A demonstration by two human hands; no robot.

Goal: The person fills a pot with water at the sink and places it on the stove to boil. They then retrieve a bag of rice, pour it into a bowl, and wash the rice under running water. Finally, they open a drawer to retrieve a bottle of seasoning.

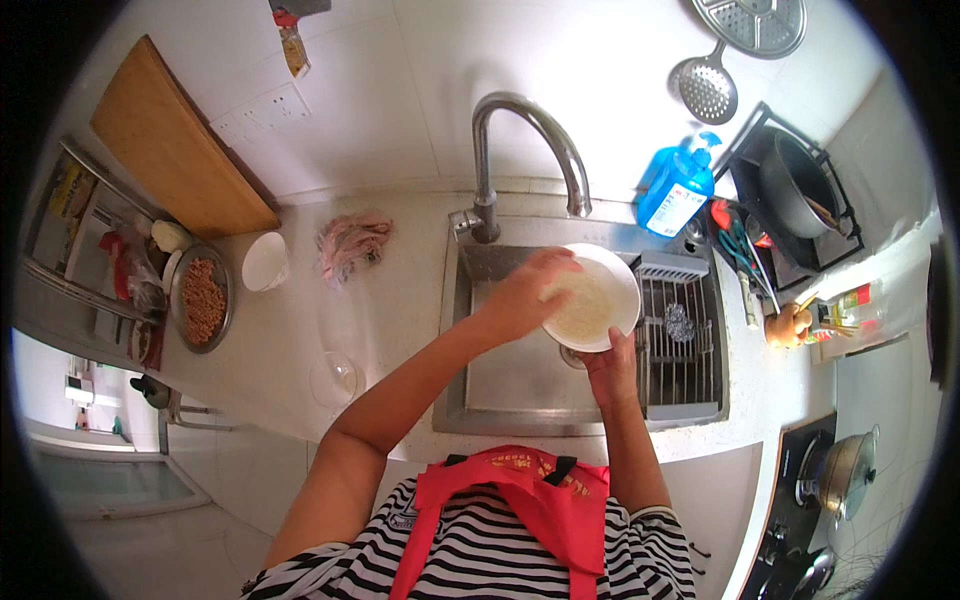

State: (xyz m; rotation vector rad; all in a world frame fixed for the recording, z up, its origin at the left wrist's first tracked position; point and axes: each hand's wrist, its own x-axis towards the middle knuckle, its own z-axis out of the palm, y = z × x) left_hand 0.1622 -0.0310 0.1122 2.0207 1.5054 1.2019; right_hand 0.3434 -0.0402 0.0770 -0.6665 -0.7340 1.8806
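Over the stainless steel sink (517,390) I hold a white bowl (628,289) with pale, cloudy contents that look like rice in water (589,307). My right hand (613,367) grips the bowl's lower rim, thumb on the edge. At the bowl's left side, my left hand (536,289) is blurred, its fingers spread over the inside; whether they touch the contents cannot be told. The curved metal faucet (525,112) stands behind the bowl, with no water seen running from it.
A drying rack (675,367) holding a steel wool scrubber (680,322) spans the sink's right side. Behind it stands a blue pump bottle (679,187). Left on the counter are a pink cloth (352,244), a white bowl (265,262), a clear glass bowl (334,380) and a metal plate of peanuts (201,300).
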